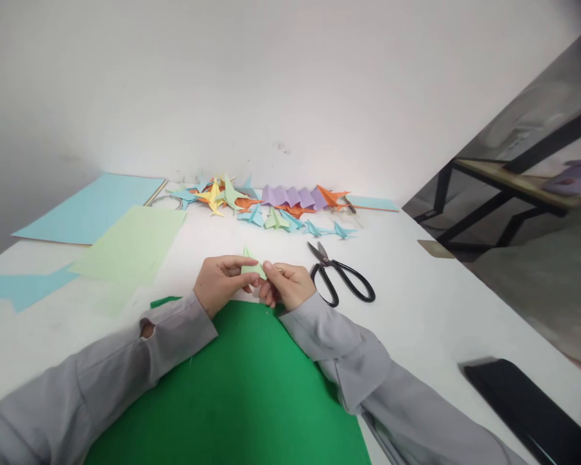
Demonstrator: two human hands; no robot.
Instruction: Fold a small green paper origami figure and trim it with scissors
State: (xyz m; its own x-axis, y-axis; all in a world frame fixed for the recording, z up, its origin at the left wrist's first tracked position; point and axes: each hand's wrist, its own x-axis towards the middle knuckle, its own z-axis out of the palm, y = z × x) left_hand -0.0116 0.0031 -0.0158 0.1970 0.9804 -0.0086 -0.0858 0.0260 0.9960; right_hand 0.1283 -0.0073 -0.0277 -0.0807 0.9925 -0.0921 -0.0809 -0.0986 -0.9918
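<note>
Both hands are busy nr the middle of the tabletop [416, 310]: L hand [226, 279] pinches a small pale-green folded paper [253, 267] b/w thumb & fingers, R hand [288, 284] grips its right side, fingers curled under. Paper's up b/w the hands, just beyond the green sheet [232, 381] at the near edge. Step in hand looks like folding or creasing; exact fold hidden by fingers, can't tell. Next move prob. calls for a firm pinch w/ both thumbs, edges kept aligned. Scissors [325, 261], blades parted, lie just right of R hand, not held. Along the far edge: coloured folded pieces [215, 196] & a purple pleated strip [290, 196]. Pale-green sheet [135, 242] toward far left corner; black object [527, 403] nr right edge.
</note>
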